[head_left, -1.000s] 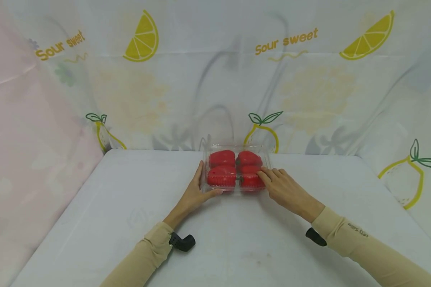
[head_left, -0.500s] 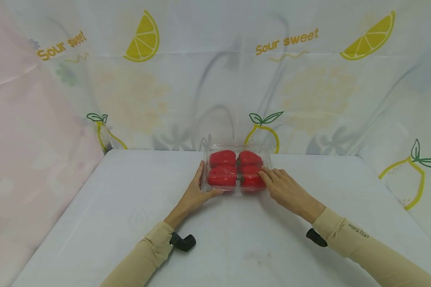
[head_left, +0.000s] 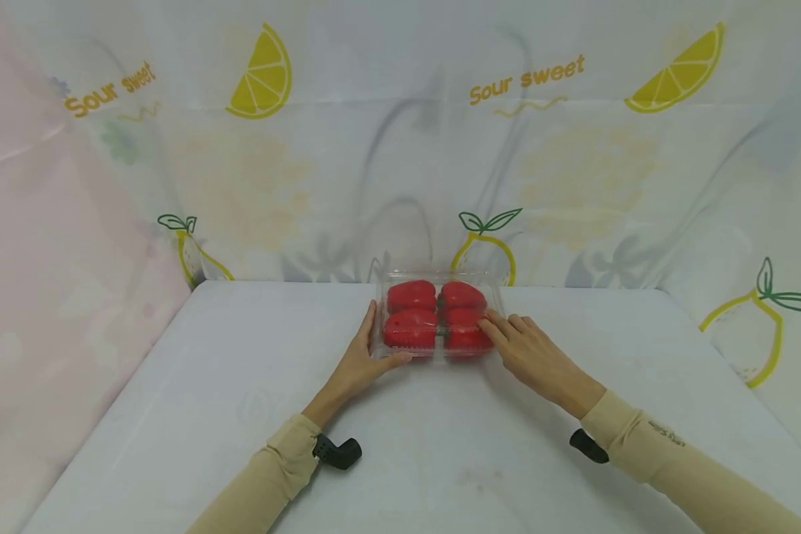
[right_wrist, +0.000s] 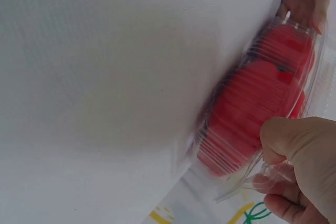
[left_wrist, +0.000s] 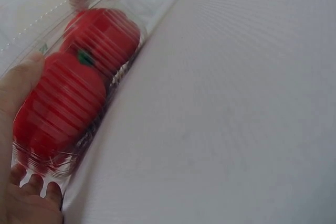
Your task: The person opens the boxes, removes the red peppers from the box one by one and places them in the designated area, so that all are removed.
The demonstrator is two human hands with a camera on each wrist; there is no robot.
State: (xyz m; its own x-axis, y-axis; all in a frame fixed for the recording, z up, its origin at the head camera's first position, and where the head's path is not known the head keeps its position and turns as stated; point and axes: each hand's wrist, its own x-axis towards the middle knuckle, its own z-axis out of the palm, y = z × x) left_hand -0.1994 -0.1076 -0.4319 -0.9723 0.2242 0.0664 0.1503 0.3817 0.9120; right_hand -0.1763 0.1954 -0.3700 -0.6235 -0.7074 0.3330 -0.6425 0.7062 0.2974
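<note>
A clear plastic clamshell box (head_left: 441, 353) with several red bell peppers (head_left: 410, 328) in it sits towards the back of the table. My left hand (head_left: 359, 363) holds its left front corner, thumb along the front edge and fingers along the left side. At the right front, my right hand (head_left: 532, 357) pinches the rim. In the right wrist view, the thumb (right_wrist: 281, 135) bends over the lid edge while the fingers curl beneath the flange. The left wrist view shows the left thumb (left_wrist: 23, 80) against the lid and the fingertips by the ribbed side wall. Green stems show between the peppers.
A white cloth covers the table (head_left: 440, 460). Close behind the box, a curtain (head_left: 400, 148) printed with lemons and lettering hangs at the table's back edge, and it continues along both sides. Black wrist cameras (head_left: 337, 451) sit by both sleeves.
Both hands keep their places on the box, and the peppers stay put. The head view shifts very slightly.
</note>
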